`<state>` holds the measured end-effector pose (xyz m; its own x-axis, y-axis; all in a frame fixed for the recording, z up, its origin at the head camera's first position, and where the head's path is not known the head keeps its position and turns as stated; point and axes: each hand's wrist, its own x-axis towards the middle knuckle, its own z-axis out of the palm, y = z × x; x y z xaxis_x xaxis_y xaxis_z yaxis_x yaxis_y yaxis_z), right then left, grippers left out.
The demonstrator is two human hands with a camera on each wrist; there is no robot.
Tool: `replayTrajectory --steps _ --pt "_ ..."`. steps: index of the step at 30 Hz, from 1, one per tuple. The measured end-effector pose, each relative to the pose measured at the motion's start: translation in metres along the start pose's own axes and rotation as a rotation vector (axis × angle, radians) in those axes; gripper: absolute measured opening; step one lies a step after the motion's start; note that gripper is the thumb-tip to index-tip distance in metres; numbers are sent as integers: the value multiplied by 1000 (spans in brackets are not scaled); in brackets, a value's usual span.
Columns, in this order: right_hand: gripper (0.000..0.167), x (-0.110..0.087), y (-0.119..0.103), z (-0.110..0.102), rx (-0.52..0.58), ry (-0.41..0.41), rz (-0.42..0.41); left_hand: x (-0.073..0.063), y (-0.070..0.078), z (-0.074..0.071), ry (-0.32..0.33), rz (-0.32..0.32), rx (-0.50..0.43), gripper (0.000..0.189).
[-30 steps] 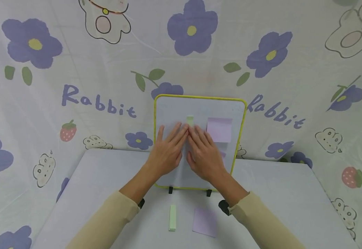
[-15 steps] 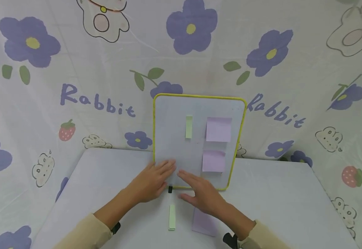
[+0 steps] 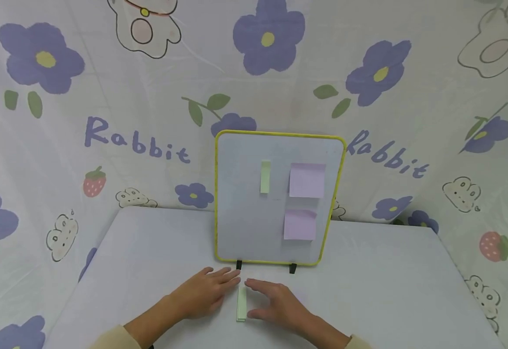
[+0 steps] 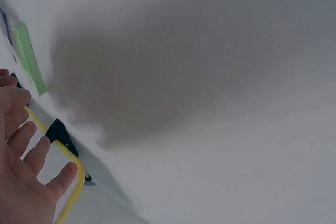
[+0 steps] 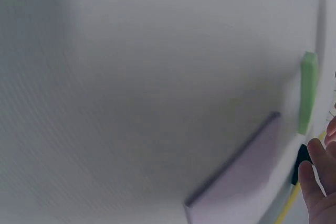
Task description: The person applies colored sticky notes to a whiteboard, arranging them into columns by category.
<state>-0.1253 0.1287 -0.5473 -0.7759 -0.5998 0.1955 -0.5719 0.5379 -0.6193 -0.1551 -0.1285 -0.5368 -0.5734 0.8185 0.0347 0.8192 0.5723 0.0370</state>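
Observation:
Between my two hands, a narrow stack of light green sticky notes [image 3: 241, 304] lies on the white table. My left hand [image 3: 205, 292] hovers just left of the green stack, fingers extended and apart from it. On the other side is my right hand [image 3: 280, 306], thumb and fingers spread around the stack's right side, holding nothing. The left wrist view also shows the green stack [image 4: 29, 59] beyond the left fingers. A purple sticky-note pad [image 5: 241, 177] lies on the table in the right wrist view; the right hand mostly hides it in the head view.
A whiteboard [image 3: 249, 228] with a yellow rim stands on black feet [image 3: 293, 268] behind the hands. Stuck to it are a green strip [image 3: 265, 177], an upper purple note [image 3: 307, 180] and a lower purple note [image 3: 300, 225]. A patterned cloth [image 3: 157, 97] hangs behind.
Both hands have left the green strip on the whiteboard and come down toward me to the green stack. The strip stays stuck on the board, and the lower purple note is uncovered.

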Motion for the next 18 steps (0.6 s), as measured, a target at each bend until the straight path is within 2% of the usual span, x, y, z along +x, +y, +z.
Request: replayTrajectory --steps 6,8,13,18 --pt "56 -9 6 15 -69 4 -134 -5 6 10 -23 29 -28 46" --pt "55 -11 7 17 -96 -11 -142 -6 8 12 -32 29 -40 46" --pt "51 -13 7 23 -96 -31 -102 -8 10 15 -37 50 -51 47" --pt "42 -13 10 31 -115 33 -152 -8 10 16 -50 42 -57 47"
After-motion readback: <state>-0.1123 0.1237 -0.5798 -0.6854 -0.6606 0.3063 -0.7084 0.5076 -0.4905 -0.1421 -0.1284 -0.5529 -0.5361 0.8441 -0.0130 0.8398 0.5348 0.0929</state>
